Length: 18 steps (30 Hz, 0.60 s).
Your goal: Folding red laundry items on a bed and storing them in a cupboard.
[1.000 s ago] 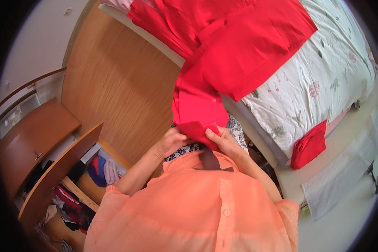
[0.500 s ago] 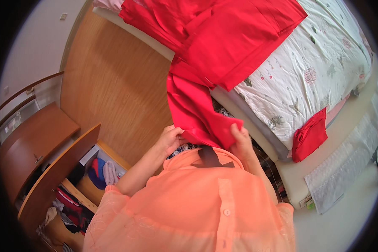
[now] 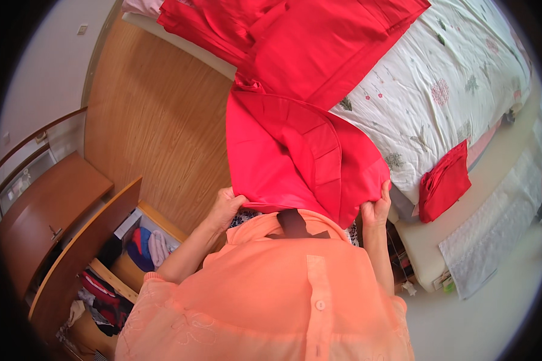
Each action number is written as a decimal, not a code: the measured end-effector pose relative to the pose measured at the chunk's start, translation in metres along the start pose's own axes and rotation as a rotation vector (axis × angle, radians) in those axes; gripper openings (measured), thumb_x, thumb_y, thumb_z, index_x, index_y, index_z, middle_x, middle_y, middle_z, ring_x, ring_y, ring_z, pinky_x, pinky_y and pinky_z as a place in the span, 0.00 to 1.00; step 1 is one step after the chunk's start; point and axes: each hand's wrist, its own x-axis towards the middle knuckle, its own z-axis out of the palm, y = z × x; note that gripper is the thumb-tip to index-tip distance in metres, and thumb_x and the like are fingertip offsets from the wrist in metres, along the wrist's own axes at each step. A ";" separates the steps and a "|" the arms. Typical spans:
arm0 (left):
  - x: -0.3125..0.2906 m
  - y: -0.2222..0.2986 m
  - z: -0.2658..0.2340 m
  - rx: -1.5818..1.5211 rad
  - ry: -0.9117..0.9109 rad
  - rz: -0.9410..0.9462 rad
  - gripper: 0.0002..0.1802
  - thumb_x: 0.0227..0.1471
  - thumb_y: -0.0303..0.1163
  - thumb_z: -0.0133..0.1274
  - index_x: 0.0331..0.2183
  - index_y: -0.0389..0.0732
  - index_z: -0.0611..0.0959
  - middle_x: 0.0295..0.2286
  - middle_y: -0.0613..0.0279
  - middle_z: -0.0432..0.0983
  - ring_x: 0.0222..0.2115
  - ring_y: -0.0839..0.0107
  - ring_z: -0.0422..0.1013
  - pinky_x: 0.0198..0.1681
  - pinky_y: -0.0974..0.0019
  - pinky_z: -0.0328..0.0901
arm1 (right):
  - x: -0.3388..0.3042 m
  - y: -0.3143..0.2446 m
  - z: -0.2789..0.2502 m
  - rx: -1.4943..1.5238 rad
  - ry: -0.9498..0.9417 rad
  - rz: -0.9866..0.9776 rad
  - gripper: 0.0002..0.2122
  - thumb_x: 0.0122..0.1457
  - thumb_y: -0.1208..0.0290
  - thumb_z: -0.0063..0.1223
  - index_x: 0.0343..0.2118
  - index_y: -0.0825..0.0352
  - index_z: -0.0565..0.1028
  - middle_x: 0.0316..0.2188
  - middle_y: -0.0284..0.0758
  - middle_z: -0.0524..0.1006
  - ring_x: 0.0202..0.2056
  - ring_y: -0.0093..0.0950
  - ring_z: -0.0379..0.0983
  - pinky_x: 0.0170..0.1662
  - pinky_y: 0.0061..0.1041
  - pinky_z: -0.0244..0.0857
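1. Bearings: clock face laid on the head view, 12 at the top edge.
2. Left hand [image 3: 224, 207], at 8 o'clock: closed to a pinch, thumb above, with hold of the near edge of the red cloth [image 3: 271, 156]; fingers beneath are partly hidden.
3. Right hand [image 3: 376, 209], between 3 and 4 o'clock: thumb and fingers nearly together, gripping the same cloth at its outer corner.
4. Red cloth: at the centre of the dial, spread between the hands in front of the orange shirt [image 3: 265, 283]; a curved, creased band crosses its right half; its far end bunches just short of 12 o'clock against the red fabric [image 3: 325, 48] on the bed [image 3: 403, 102]; whether the two are one piece, I cannot tell.
5. Surroundings: folded red bundle [image 3: 444, 183] at 3 o'clock, on the bed's edge.
6. Handling, in my judgement: draw both hands apart evenly, keeping the near edge level; pinch close to the corners; ease the 12 o'clock bunch loose rather than tugging; smooth the band's creases before releasing either grip.
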 end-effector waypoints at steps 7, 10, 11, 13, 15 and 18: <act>-0.002 0.006 0.011 0.008 -0.001 0.030 0.11 0.36 0.18 0.41 0.27 0.32 0.76 0.24 0.62 0.73 0.22 0.79 0.68 0.27 0.76 0.63 | -0.006 0.002 0.006 0.004 -0.015 0.020 0.21 0.53 0.59 0.38 0.45 0.70 0.59 0.45 0.40 0.62 0.47 0.33 0.57 0.51 0.33 0.50; -0.002 0.007 0.016 0.017 -0.022 0.025 0.11 0.36 0.18 0.41 0.28 0.32 0.76 0.24 0.63 0.73 0.23 0.79 0.68 0.29 0.76 0.63 | -0.011 0.012 0.021 -0.013 -0.123 0.091 0.21 0.53 0.59 0.38 0.46 0.69 0.57 0.46 0.40 0.61 0.48 0.33 0.57 0.51 0.35 0.50; -0.003 0.008 0.021 -0.005 -0.009 0.052 0.11 0.37 0.18 0.42 0.28 0.32 0.76 0.25 0.63 0.73 0.24 0.79 0.68 0.29 0.76 0.63 | -0.011 0.017 0.028 -0.041 -0.150 0.139 0.22 0.53 0.59 0.38 0.46 0.69 0.57 0.46 0.40 0.61 0.47 0.33 0.57 0.50 0.35 0.51; -0.003 0.011 0.024 -0.021 0.004 0.082 0.11 0.37 0.19 0.42 0.28 0.32 0.76 0.25 0.63 0.73 0.25 0.79 0.68 0.30 0.76 0.63 | -0.010 0.029 0.040 -0.035 -0.187 0.188 0.22 0.53 0.58 0.38 0.46 0.69 0.57 0.46 0.40 0.61 0.47 0.33 0.57 0.50 0.34 0.51; -0.003 0.013 0.024 -0.059 -0.048 0.063 0.12 0.37 0.18 0.42 0.29 0.32 0.75 0.28 0.61 0.72 0.28 0.77 0.68 0.34 0.74 0.62 | -0.013 0.031 0.052 -0.048 -0.221 0.243 0.22 0.53 0.58 0.38 0.46 0.69 0.58 0.45 0.40 0.62 0.47 0.33 0.59 0.50 0.33 0.52; -0.002 0.016 0.028 -0.004 0.021 0.116 0.12 0.39 0.20 0.43 0.31 0.33 0.75 0.29 0.62 0.72 0.28 0.79 0.67 0.34 0.75 0.62 | -0.010 0.025 0.056 -0.057 -0.235 0.241 0.22 0.53 0.58 0.38 0.45 0.70 0.58 0.44 0.40 0.63 0.46 0.32 0.60 0.49 0.32 0.54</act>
